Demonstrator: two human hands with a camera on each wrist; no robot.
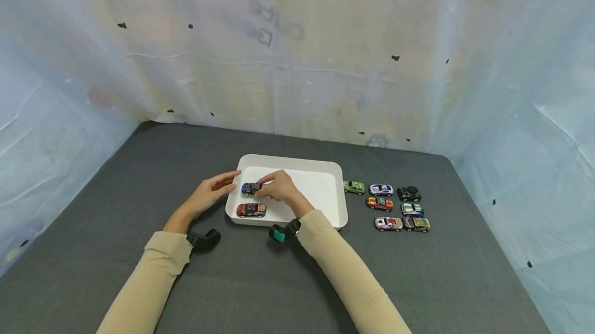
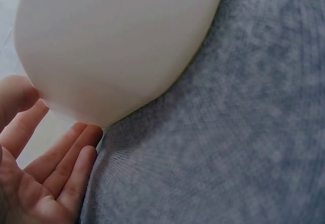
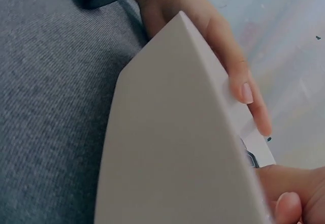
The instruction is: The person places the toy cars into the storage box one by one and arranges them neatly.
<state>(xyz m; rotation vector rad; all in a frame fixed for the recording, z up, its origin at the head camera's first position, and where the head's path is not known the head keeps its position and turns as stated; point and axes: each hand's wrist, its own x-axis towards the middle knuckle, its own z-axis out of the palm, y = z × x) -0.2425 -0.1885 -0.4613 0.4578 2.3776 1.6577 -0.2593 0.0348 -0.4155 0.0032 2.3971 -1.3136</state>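
In the head view a white tray [image 1: 311, 189] lies on the grey cloth. My right hand [image 1: 280, 189] reaches into its left part and pinches the rear end of a blue toy car [image 1: 249, 188]. In front of that car, a red and black toy car [image 1: 251, 210] sits in the tray. My left hand [image 1: 209, 195] touches the tray's left edge with its fingers extended. The left wrist view shows the fingertips of my left hand [image 2: 45, 168] against the tray's outer wall [image 2: 111, 56]. In the right wrist view the tray wall [image 3: 167, 127] covers most of the blue car.
Right of the tray, several toy cars stand on the cloth, among them a green one [image 1: 354, 187], a blue and white one [image 1: 381, 190], an orange-red one [image 1: 379, 203] and a black one [image 1: 409, 193]. A pale curtain [image 1: 297, 65] hangs behind and at both sides.
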